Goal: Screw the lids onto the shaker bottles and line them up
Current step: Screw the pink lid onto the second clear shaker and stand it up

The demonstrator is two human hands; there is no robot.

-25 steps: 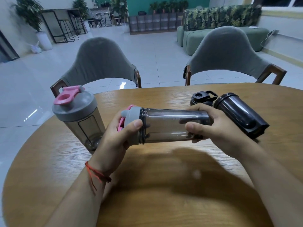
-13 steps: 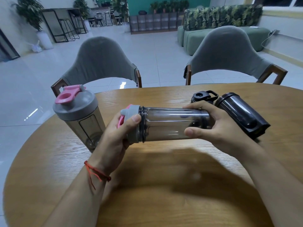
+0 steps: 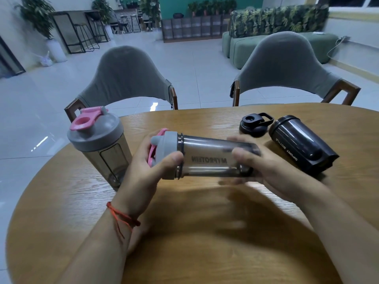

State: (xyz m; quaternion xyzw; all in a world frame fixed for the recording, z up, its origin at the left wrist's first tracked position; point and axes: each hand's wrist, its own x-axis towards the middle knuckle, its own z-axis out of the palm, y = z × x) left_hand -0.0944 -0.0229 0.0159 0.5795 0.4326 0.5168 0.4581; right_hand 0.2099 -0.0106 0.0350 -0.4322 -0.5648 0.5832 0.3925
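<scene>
I hold a smoky clear shaker bottle sideways above the table. Its grey lid with a pink flip cap points left. My left hand grips that lid, thumb on top. My right hand wraps the bottle's base end and is blurred. A second grey-lidded bottle with a pink cap stands upright at the left. A black bottle marked SPORT BOTTLE lies on its side at the right, without a lid. Its black lid rests on the table beside its mouth.
The round wooden table curves away at the left and far edges. Two grey chairs stand pushed in along the far side. Beyond them are tiled floor, a green sofa and shelving.
The held bottle has turned about its long axis, so the printed lettering now faces me. My right hand has shifted its grip on the base. The other bottles and the black lid have not moved.
</scene>
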